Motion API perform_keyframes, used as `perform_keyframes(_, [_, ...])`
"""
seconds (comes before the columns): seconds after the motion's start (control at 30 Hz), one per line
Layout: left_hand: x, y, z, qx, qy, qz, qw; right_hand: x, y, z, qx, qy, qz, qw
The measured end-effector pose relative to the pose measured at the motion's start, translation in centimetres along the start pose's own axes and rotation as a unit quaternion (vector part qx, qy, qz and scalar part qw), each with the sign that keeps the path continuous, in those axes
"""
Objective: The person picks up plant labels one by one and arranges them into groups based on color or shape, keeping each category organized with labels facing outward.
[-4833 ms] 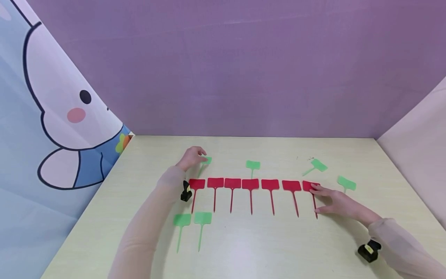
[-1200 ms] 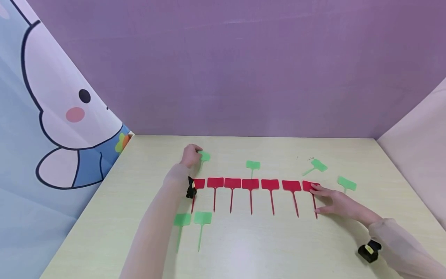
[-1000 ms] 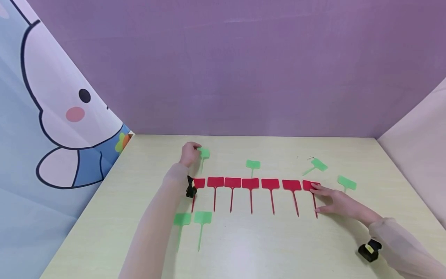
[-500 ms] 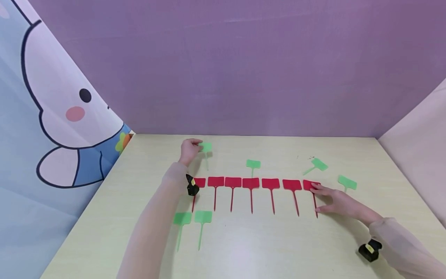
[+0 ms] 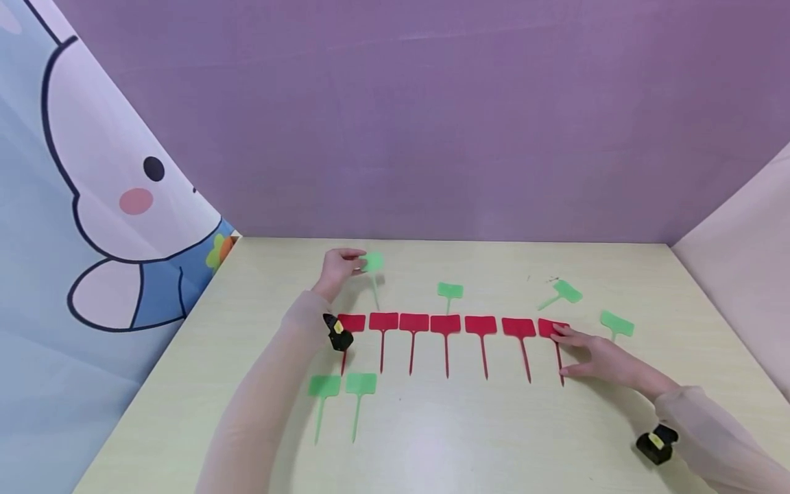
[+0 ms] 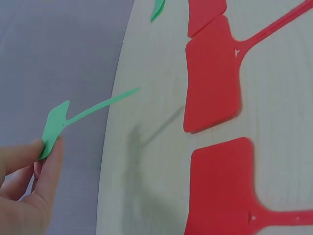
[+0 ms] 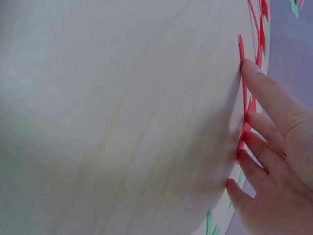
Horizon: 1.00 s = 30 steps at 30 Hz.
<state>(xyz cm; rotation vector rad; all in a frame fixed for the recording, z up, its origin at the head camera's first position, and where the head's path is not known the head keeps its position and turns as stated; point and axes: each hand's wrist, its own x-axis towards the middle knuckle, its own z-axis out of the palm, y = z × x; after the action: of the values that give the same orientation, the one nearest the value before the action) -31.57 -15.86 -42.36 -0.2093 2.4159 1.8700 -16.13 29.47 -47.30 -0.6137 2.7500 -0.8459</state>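
Note:
Several red plant tags (image 5: 446, 324) lie side by side in a row across the pale table (image 5: 432, 439). My left hand (image 5: 358, 263) pinches the head of a green tag (image 5: 373, 262) and holds it above the table behind the row's left end, stake pointing down. The left wrist view shows the same green tag (image 6: 55, 126) between thumb and finger of that hand (image 6: 46, 149), with red tags (image 6: 212, 78) flat below. My right hand (image 5: 558, 351) rests with straight fingers on the rightmost red tag (image 5: 549, 327). In the right wrist view its fingertips (image 7: 254, 73) press that tag (image 7: 242, 93).
Two green tags (image 5: 360, 383) lie at the front left. Other green tags lie behind the row at the middle (image 5: 450, 290), the right (image 5: 566, 291) and the far right (image 5: 616, 322). Purple walls close the back, a cartoon curtain (image 5: 92, 206) the left.
My left hand has picked the green tag up from the table and raised it, moving slightly back and to the right. The right hand has stayed on the rightmost red tag.

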Motion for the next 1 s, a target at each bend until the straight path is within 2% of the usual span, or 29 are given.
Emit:
perform_keyframes(0.33, [-1.8,-0.1,0.2,-0.022,-0.056,-0.037,0.9975,-0.2,-0.1,0.2,0.001,0.002,0.003,1.0])
perform_keyframes(0.47, [-2.8,-0.1,0.4,-0.017,-0.071,-0.05,0.9961,-0.3,-0.3,0.3,0.005,0.002,0.004,1.0])
perform_keyframes(1.0, [-7.0,-0.9,1.2,-0.01,-0.11,-0.064,0.9918,-0.7,-0.5,0.8,0.02,0.0,0.01,1.0])
